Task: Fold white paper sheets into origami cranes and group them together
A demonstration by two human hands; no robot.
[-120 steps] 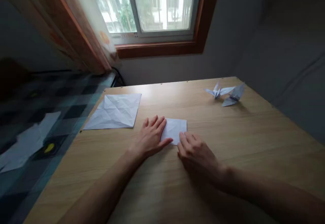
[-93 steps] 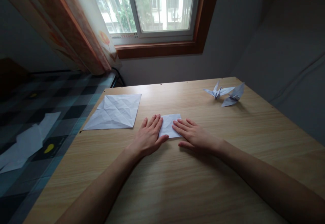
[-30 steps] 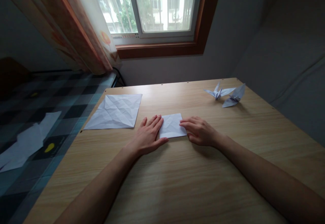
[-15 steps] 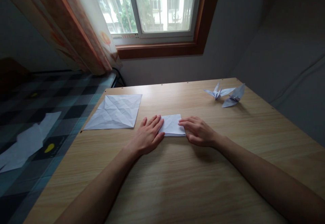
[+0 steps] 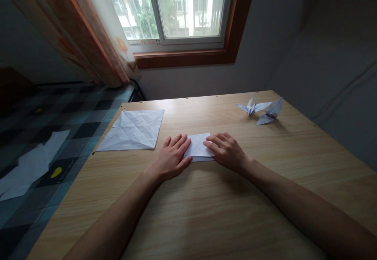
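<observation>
Folded white paper (image 5: 197,147) is pinned to the wooden desk (image 5: 188,220) by the spread left hand (image 5: 172,158); its right edge is touched by the right hand (image 5: 226,151), fingers curled, any pinch indiscernible. Layers are seemingly being aligned; matched near edges seem called for next.

BODY: person, two bare arms | left grip (image 5: 171,158): ungloved, slender fingers | left forearm (image 5: 123,209), 7 o'clock: bare, slim, tapering | right grip (image 5: 226,151): ungloved, slender fingers | right forearm (image 5: 290,201), 4 o'clock: bare, slim, tapering
</observation>
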